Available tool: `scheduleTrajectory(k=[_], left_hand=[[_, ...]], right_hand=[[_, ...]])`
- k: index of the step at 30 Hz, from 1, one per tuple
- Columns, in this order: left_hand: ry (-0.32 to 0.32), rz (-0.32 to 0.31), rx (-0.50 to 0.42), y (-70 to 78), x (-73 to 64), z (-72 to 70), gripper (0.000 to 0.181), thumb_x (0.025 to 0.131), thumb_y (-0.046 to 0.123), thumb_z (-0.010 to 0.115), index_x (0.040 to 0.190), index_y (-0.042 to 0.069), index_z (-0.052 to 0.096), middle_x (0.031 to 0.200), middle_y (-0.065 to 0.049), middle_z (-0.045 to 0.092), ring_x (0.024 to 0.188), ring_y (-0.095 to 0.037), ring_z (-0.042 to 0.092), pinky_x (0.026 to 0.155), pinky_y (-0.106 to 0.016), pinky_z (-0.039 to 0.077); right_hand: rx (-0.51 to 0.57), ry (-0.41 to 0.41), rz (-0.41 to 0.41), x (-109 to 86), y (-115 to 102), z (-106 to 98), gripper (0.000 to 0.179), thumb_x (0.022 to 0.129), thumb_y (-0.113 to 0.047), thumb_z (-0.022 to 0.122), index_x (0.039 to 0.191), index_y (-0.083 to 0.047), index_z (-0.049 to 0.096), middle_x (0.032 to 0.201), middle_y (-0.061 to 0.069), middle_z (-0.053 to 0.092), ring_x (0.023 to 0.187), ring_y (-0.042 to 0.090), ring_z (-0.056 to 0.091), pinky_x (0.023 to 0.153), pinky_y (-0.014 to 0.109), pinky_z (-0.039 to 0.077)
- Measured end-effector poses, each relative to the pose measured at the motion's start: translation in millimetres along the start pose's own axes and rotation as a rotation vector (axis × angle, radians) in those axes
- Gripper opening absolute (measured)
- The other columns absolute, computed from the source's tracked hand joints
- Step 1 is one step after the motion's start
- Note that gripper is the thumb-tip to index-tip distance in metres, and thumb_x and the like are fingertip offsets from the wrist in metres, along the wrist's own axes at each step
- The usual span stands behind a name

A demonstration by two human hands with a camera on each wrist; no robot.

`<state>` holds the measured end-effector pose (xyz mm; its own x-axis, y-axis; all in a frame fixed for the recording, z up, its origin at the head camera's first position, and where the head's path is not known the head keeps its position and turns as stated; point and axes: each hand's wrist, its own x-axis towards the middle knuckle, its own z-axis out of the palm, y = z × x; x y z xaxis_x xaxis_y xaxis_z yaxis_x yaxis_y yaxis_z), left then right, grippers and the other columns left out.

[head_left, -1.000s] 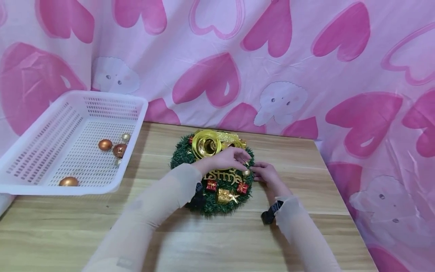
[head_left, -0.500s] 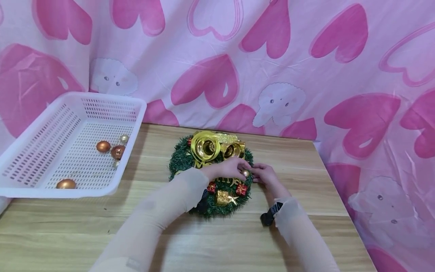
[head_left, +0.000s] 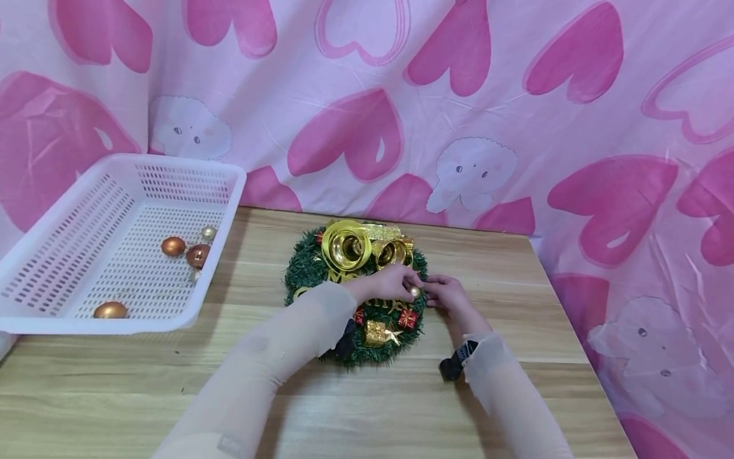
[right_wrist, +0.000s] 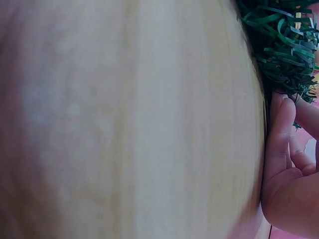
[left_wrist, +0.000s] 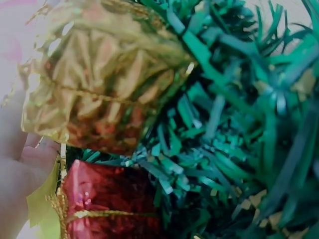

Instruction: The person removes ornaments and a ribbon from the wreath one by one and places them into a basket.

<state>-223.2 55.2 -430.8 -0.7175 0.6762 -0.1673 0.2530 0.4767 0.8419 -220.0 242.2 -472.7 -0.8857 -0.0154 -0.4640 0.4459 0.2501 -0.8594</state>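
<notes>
A green Christmas wreath point(head_left: 305, 271) lies on the wooden table, dressed with gold bells point(head_left: 346, 247), gold lettering and small gift boxes. My left hand point(head_left: 391, 282) reaches across it and pinches a small gold bauble point(head_left: 415, 292) at the wreath's right side. Just beyond that edge, my right hand point(head_left: 449, 296) has thumb and finger together on the wreath's rim. In the right wrist view those fingertips point(right_wrist: 285, 107) meet at the green tinsel point(right_wrist: 284, 55); what exactly they pinch is partly hidden. A gold gift box point(left_wrist: 104, 79) and a red one point(left_wrist: 109, 199) fill the left wrist view.
To the left stands a white perforated basket point(head_left: 220, 248). Inside it lie copper baubles point(head_left: 173, 246) and smaller gold ones point(head_left: 209, 233). A pink curtain with hearts point(head_left: 350, 134) hangs behind the table point(head_left: 355, 408), whose right edge slopes down the view.
My left hand has come down and right, closing its fingers on the gold bauble beside the right hand. The right hand has stayed at the wreath's edge.
</notes>
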Motion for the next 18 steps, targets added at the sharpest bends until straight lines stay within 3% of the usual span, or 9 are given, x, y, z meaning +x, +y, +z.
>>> scheduleTrajectory(k=[18], left_hand=[[0.034, 0.035, -0.027, -1.4, -0.5, -8.8, 0.027, 0.082, 0.006, 0.069, 0.109, 0.005, 0.066, 0.107, -0.008, 0.066, 0.094, -0.015, 0.062, 0.078, -0.017, 0.051]], right_hand=[[-0.009, 0.008, 0.01, 0.7, -1.9, 0.9, 0.041, 0.091, -0.009, 0.058, 0.128, 0.006, 0.047, 0.077, -0.005, 0.058, 0.059, 0.005, 0.055, 0.057, 0.017, 0.053]])
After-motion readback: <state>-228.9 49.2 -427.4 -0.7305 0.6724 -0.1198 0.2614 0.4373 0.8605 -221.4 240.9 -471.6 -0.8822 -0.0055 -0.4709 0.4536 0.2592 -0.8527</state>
